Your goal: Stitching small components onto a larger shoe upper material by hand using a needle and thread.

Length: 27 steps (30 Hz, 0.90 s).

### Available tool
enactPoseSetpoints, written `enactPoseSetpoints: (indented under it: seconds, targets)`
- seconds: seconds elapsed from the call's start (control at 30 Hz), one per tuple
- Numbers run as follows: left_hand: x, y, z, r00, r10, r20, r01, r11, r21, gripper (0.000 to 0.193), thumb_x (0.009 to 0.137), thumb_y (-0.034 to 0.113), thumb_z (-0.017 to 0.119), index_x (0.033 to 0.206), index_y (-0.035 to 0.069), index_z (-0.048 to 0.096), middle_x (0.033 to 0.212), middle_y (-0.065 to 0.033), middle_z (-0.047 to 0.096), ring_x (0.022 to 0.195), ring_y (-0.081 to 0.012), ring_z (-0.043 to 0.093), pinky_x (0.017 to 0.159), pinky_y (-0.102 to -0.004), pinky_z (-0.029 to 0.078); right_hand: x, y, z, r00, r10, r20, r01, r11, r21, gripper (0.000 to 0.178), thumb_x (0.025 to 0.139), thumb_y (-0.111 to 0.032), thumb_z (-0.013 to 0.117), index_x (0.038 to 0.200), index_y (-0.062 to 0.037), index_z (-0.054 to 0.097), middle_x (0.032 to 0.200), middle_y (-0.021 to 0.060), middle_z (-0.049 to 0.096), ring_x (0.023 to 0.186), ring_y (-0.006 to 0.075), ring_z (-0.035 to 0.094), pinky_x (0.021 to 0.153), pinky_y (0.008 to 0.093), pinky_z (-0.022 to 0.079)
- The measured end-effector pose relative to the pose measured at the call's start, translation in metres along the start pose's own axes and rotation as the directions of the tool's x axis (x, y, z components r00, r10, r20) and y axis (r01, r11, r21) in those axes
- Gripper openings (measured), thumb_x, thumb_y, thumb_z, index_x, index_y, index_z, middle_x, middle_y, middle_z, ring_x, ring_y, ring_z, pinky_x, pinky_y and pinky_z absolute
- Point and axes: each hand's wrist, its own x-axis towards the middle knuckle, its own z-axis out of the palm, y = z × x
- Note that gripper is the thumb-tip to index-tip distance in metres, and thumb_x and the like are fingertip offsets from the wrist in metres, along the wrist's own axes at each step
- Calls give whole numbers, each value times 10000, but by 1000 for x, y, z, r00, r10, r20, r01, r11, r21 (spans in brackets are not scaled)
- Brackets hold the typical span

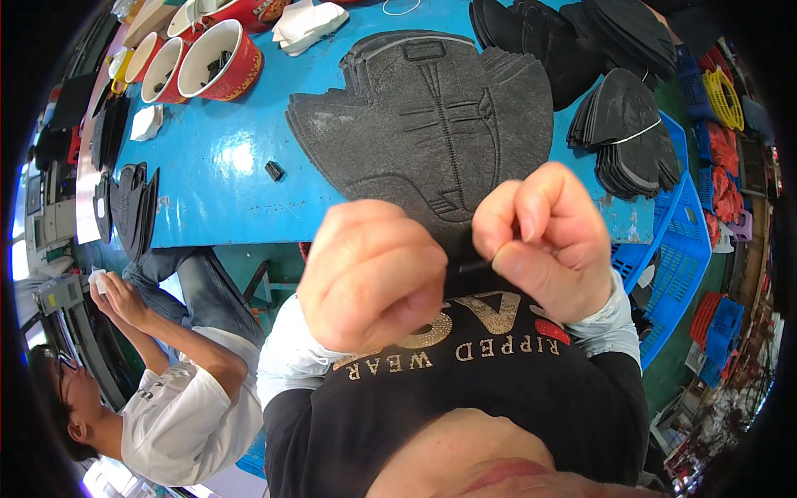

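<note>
Both my hands are raised in front of my chest, above the table's near edge. My left hand (369,278) is curled closed, and its fingertips are hidden from view. My right hand (548,241) pinches thumb against forefinger. A thin dark strip (473,267) shows between the two hands, one end at the right pinch and the other by my left fist. It is too small to name. Just beyond my hands lies a stack of dark grey fabric pieces (415,124) with stitched lines on the top one. A small black piece (274,171) lies left of the stack.
Red-and-white paper tubs (220,62) with black bits stand at the far left of the blue table (224,203). Tied bundles of black pieces (627,124) lie at right, beside a blue plastic basket (677,266). At left sits another person (183,390), hands holding something white.
</note>
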Motion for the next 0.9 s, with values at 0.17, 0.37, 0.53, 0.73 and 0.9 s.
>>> enactPoseSetpoints:
  seconds: [0.17,0.37,0.53,0.73,0.9]
  targets:
    - [13,-13,-5,990,-39,136,-3,955,296,407,713,-188,654,1090,-37,631,916,-123,652,789,-245,616,705,-324,495,22,-3,-34,981,-163,-109,46,733,-679,265,914,75,599,1022,-61,398,963,75,570,806,76,508,709,210,445]
    - [17,-3,2,857,-476,198,505,854,-129,332,758,-87,737,1068,-41,625,1000,-130,628,848,-169,577,708,-257,456,27,3,-14,984,-122,-129,81,953,-290,273,920,82,589,1028,-63,384,973,81,567,821,71,505,717,207,441]
    - [15,-10,-1,892,-390,230,441,864,-243,269,775,-65,712,1028,-34,628,975,-119,614,847,-197,564,717,-292,453,20,13,-6,993,-82,-85,62,976,-208,272,927,65,597,1019,-67,378,978,97,565,842,83,508,746,225,446]
    - [13,-14,-3,910,-335,246,390,892,-230,173,790,-20,670,952,-20,612,873,-113,606,801,-221,568,705,-323,457,16,17,-5,996,-81,-43,62,941,-333,286,918,51,619,1017,-62,375,966,111,579,811,94,517,730,236,449]
    - [13,-19,3,965,-201,170,238,941,-240,264,704,-60,698,954,-15,626,874,-122,612,689,-233,586,593,-317,479,14,20,-1,985,-169,-24,149,924,-353,286,910,47,629,1014,-59,384,948,118,579,804,105,529,720,251,453]
